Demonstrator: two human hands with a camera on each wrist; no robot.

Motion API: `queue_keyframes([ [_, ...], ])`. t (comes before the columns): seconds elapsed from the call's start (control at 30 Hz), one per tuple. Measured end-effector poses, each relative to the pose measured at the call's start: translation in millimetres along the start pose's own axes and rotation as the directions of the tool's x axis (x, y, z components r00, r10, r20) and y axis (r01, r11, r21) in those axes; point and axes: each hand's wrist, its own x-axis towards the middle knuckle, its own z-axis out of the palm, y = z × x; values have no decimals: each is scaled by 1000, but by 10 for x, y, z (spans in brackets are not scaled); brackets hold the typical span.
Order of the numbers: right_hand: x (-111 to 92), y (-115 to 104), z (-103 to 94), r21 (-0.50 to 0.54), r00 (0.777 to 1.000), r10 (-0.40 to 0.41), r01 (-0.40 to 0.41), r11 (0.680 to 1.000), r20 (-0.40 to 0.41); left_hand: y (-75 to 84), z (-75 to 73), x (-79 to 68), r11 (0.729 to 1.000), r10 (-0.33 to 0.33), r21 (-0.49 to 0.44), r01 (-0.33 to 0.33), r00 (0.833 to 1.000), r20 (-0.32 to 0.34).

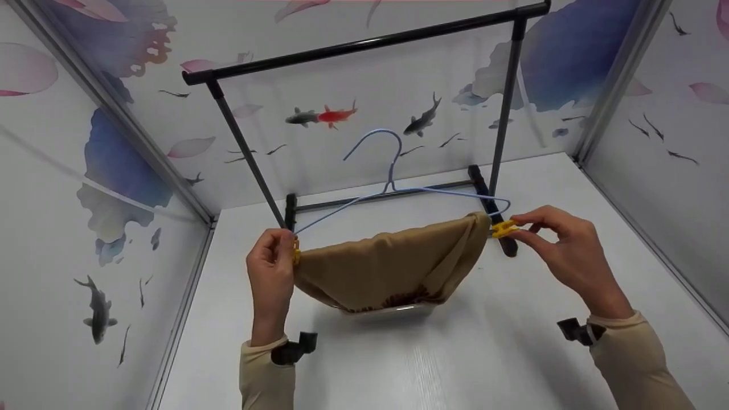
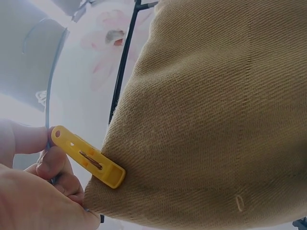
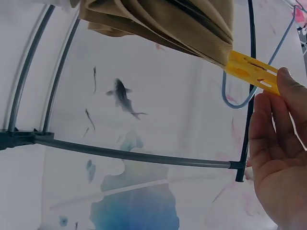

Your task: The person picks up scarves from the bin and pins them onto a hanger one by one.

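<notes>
A brown cloth garment [image 1: 393, 256], folded over with dark markings at its lower edge, hangs from a blue wire hanger [image 1: 391, 171]. My left hand [image 1: 270, 267] grips the hanger's left end, with a fingertip against the tail of a yellow clothespin [image 2: 88, 157] clamped on the cloth's corner. At the opposite side my right hand [image 1: 569, 245] pinches another yellow clothespin [image 3: 252, 73] between thumb and forefinger. That clothespin's jaws meet the gathered corner of the cloth, near the hanger's right loop [image 3: 235, 103]. The cloth hides most of the hanger's lower bar.
Behind the hanger stands a black garment rack [image 1: 364, 46] with a top bar, two posts and a low base. It is on a white tabletop [image 1: 455, 364]. Panels [image 1: 245, 119] painted with fish and petals enclose the back and sides.
</notes>
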Motion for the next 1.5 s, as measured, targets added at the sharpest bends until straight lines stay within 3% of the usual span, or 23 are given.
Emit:
queue_keyframes([
  [0.3, 231, -35, 57, 150, 992, -128, 130, 980, -18, 24, 13, -3, 1000, -1, -17, 1, 1000, 18],
  [0.53, 298, -36, 117, 95, 985, -173, 170, 981, 23, 41, 13, -3, 1000, -5, -23, 6, 999, 33],
  [0.93, 253, 12, 227, -79, 991, -122, 127, 989, 63, 68, 18, 18, 1000, -11, -8, 12, 995, 97],
  [1.17, 235, 1, 272, -135, 990, -117, 127, 983, 83, 23, 15, 23, 999, -42, 4, 41, 994, 100],
  [1.3, 232, -16, 272, -148, 994, -98, 104, 984, 47, 7, 18, 54, 997, -77, 8, 76, 992, 97],
  [1.5, 286, -78, 216, -117, 997, -51, 43, 992, -62, -16, -8, 92, 996, -75, -30, 79, 992, 102],
])
